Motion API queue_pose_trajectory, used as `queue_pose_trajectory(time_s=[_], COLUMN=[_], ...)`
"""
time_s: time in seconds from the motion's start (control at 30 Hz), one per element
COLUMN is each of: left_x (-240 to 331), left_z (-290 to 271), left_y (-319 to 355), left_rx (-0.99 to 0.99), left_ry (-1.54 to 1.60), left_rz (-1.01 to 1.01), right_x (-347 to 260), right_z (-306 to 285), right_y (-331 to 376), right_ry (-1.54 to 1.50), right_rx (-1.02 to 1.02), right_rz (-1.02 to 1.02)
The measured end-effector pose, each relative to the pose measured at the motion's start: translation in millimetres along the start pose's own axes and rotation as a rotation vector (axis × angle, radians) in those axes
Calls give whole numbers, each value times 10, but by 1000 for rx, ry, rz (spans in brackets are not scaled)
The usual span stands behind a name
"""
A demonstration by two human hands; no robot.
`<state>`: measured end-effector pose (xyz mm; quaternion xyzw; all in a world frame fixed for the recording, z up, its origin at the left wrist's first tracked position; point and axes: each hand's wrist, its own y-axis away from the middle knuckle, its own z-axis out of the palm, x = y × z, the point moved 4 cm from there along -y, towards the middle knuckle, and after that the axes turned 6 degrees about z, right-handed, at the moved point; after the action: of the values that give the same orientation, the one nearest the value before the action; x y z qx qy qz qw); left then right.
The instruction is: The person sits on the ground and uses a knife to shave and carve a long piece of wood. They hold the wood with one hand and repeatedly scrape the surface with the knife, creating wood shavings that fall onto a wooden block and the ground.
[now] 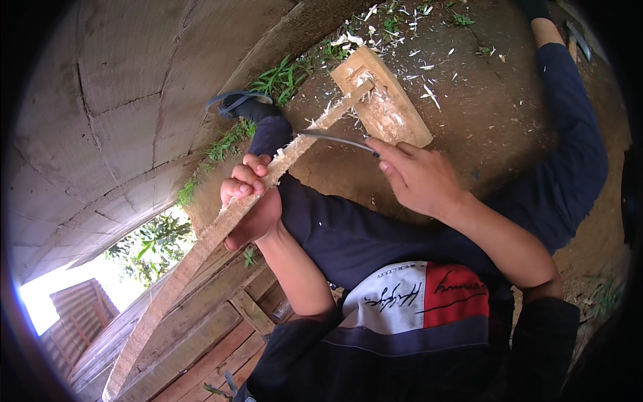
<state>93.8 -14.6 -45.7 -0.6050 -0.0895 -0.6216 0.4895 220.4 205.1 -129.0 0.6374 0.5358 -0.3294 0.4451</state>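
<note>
Your long wooden stick point(201, 248) slants from lower left up onto the chopping block point(385, 100) on the dirt (shavings all round); your left hand point(249, 201) wraps it mid-length, your right hand point(418, 175) grips the curved blade point(335, 138) against it.

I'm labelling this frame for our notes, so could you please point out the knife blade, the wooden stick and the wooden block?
knife blade point(338, 139): head view, middle of the curved metal blade.
wooden stick point(295, 149): head view, shaved part just above the left hand.
wooden block point(395, 114): head view, its pale chipped top face.
</note>
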Motion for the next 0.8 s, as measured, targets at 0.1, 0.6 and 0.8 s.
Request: queue_pose_trajectory(time_s=[0.1, 0.6, 0.8], left_x=[-22, -22, -31], left_z=[78, 156, 162], left_y=[-33, -45, -87], left_rx=[-55, -103, -134], left_ry=[-17, -34, -47], left_rz=[-7, -29, -31], right_x=[-94, -99, 150], right_z=[-32, -88, -89], right_y=[2, -30, -138], right_ry=[24, -68, 16], right_rx=[56, 10, 23], right_rz=[-78, 4, 73])
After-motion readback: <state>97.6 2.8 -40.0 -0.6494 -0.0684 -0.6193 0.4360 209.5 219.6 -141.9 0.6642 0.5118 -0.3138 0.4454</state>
